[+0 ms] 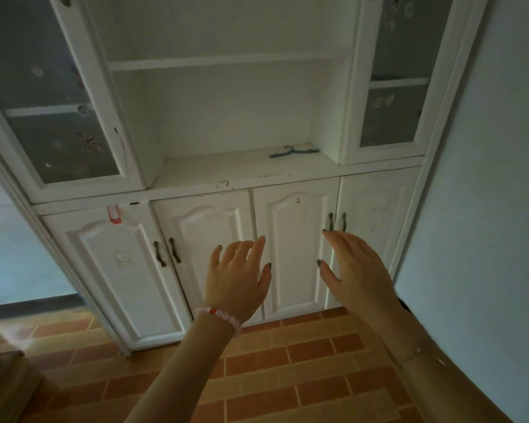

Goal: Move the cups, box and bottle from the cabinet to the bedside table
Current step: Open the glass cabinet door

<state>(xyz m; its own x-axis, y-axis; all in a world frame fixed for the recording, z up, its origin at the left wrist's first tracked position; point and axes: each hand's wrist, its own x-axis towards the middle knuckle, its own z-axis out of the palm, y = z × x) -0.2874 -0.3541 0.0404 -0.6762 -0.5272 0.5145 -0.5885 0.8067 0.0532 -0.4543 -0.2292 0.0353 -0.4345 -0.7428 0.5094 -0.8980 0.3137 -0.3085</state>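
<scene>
A tall white cabinet [196,190] fills the view, with open middle shelves and four shut lower doors. No cup, box or bottle shows on the open shelves. My left hand [237,277], with a pink bead bracelet on the wrist, hovers with spread fingers in front of the middle lower doors. My right hand [356,265] is held up beside it, fingers straight, near the dark handles [336,221] of the right door pair. Both hands hold nothing.
A blue clothes hanger [293,151] lies on the lower open shelf. Glass doors [52,117] flank the shelves on both sides. A red-and-white tag [114,214] hangs on the left lower door. A pale wall [486,209] stands close on the right; brick-pattern floor [287,377] lies below.
</scene>
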